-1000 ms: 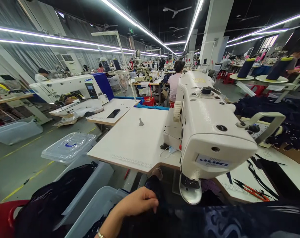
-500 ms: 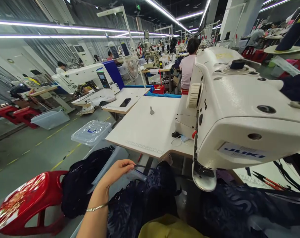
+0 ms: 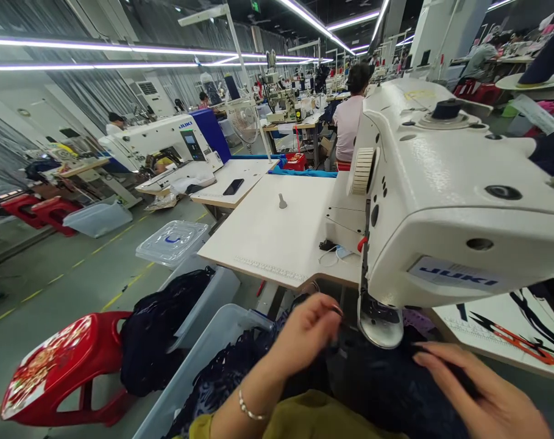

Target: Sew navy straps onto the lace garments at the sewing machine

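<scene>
Just left of the presser area of a white JUKI sewing machine, my left hand is closed in a pinch on the edge of dark navy fabric. My right hand grips the same fabric to the right, thumb and fingers pressed together. The cloth hangs between both hands, over my lap and below the machine's rounded metal guard. The needle area is hidden behind that guard. More navy patterned fabric lies under my left forearm, in a clear plastic bin.
Orange-handled thread snips and dark straps lie on the right tabletop. A white worktable bears a small grey metal piece. At left stand a red stool and a dark fabric heap. Ahead sits a person.
My left hand has moved right, from above the bin to beside the machine's guard. My right hand has come into view at lower right, holding the fabric. The view has shifted slightly.
</scene>
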### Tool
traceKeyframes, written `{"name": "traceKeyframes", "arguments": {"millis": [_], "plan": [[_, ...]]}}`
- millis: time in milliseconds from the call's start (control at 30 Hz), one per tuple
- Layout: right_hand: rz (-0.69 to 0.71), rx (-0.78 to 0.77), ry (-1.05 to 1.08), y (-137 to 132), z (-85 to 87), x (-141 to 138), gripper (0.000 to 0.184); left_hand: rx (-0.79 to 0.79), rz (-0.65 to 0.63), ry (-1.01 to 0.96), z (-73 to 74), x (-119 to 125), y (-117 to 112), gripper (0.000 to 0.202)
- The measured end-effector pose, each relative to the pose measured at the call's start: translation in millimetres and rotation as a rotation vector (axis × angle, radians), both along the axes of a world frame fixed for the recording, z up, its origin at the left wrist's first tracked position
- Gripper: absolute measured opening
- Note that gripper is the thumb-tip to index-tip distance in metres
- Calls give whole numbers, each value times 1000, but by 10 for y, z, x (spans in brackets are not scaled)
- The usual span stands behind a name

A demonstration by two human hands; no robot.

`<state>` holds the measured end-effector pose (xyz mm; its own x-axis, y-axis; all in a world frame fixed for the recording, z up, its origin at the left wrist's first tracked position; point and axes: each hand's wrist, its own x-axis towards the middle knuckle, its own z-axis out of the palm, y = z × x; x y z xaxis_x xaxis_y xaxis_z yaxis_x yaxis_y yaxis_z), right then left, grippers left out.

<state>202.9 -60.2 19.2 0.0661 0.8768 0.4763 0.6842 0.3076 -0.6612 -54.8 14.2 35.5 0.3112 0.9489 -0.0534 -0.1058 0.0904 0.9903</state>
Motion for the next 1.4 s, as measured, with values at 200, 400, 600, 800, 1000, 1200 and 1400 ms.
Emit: {"name": "traceKeyframes", "arguments": {"millis": [200,400,600,800,1000,1200,1400], "plan": [[142,80,-176,58,-37,-348,20,45,-175,126,-96,489,-251,26],[81,284,-454,43,-42,-300,29,415,-121,441,-114,457,-252,7],[112,286,-510,31,-109,-249,28,1024,-120,753,-76,390,-256,28],[128,271,-354,82,-96,-286,25,1100,-228,801,-72,361,-253,27],[191,200,-257,114,51,-306,17,1015,-164,776,-57,394,-270,25],[147,77,-189,76,-56,-345,16,1292,-174,956,-6,407,-326,23],[254,-36,-52,48,-29,-259,30,1185,-103,974,-83,456,-331,17]]}}
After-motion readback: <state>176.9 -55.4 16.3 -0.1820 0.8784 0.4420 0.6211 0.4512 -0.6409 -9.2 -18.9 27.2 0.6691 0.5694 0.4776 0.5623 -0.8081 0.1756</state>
